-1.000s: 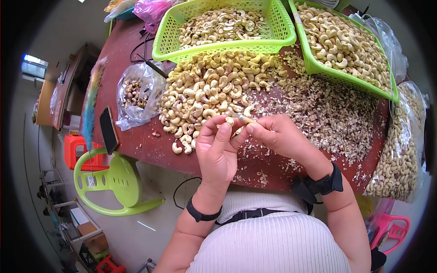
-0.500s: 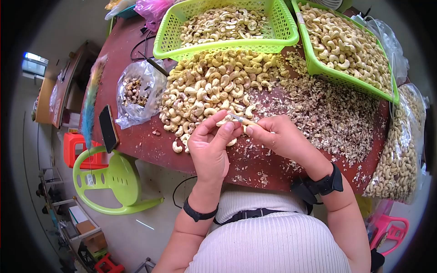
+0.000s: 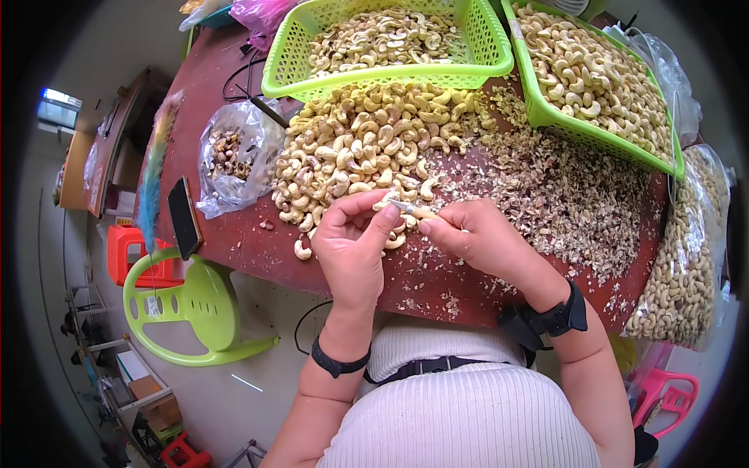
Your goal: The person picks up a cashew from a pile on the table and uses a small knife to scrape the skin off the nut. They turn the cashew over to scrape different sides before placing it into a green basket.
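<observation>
The left hand [image 3: 349, 251] pinches a cashew [image 3: 385, 202] at its one o'clock while the right hand [image 3: 485, 235] grips a knife [image 3: 421, 212], pointing toward ten o'clock, whose slip could cut the left hand.

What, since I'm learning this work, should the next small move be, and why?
Probably a short, light scrape with the small knife in the right hand along the cashew held by the left hand: the knife's tip sits at the nut, and flakes litter the table. Any skin left is too small to see.
</observation>
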